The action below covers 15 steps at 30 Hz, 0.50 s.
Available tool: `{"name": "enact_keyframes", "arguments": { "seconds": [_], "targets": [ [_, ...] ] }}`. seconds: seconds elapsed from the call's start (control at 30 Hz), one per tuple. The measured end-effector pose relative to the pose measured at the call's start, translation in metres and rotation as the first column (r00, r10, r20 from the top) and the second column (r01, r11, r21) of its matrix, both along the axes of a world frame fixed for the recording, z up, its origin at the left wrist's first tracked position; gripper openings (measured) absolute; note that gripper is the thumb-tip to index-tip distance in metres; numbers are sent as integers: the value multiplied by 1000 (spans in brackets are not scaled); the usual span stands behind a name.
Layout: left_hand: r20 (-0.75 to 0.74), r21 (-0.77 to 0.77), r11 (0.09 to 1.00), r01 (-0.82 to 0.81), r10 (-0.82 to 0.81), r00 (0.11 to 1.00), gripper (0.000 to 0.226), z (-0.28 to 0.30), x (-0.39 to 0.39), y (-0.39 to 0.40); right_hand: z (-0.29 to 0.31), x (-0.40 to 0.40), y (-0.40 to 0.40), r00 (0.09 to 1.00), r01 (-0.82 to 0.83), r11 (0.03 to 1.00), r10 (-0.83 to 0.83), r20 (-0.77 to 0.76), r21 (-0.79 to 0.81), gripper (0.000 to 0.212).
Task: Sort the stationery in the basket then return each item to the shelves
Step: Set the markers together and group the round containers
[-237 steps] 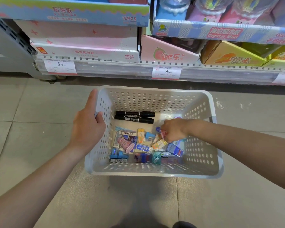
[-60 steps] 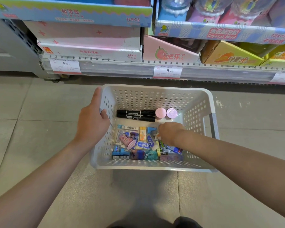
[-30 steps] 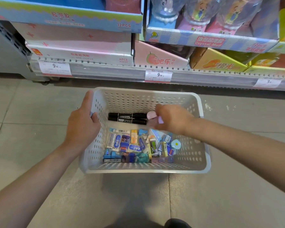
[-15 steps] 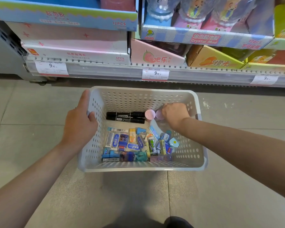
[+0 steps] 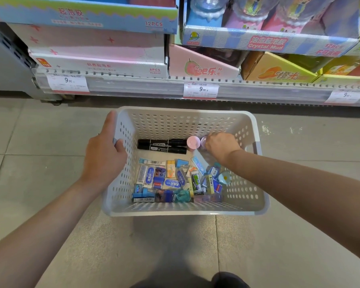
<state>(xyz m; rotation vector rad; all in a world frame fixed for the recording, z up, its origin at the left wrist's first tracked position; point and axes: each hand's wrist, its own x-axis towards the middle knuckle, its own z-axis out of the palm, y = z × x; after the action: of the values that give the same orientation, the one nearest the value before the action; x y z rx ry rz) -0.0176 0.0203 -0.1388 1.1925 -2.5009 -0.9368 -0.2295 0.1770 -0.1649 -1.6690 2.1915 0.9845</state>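
Basket (image 5: 187, 210): on the floor, left hand (image 5: 104, 156) clasping its left wall.
Lilac round case (image 5: 203, 142): beside pink case (image 5: 193, 143), under right hand (image 5: 220, 146); fingers curled, grip unclear.

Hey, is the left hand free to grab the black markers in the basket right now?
Probably not as it is. The left hand is gripping the basket wall. The markers lie uncovered just inside that wall, so only letting go stands in the way.
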Motion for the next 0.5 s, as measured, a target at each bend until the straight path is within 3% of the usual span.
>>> {"name": "enact_keyframes", "arguments": {
  "seconds": [0.27, 0.43, 0.5],
  "targets": [
    [-6, -8, 1000, -7, 7, 1000, 64, -3, 0, 0, 0, -3, -5, 1000, -9, 1000, 8, 25, 18, 23],
    [-18, 6, 1000, -11, 11, 1000, 65, -2, 0, 1, -5, -6, -5, 999, -29, 999, 29, 13, 28, 7],
    [-23, 21, 1000, -11, 12, 1000, 65, -1, 0, 1, -5, -6, -4, 999, -34, 998, 32, 35, 56, 15]
  ]
}}
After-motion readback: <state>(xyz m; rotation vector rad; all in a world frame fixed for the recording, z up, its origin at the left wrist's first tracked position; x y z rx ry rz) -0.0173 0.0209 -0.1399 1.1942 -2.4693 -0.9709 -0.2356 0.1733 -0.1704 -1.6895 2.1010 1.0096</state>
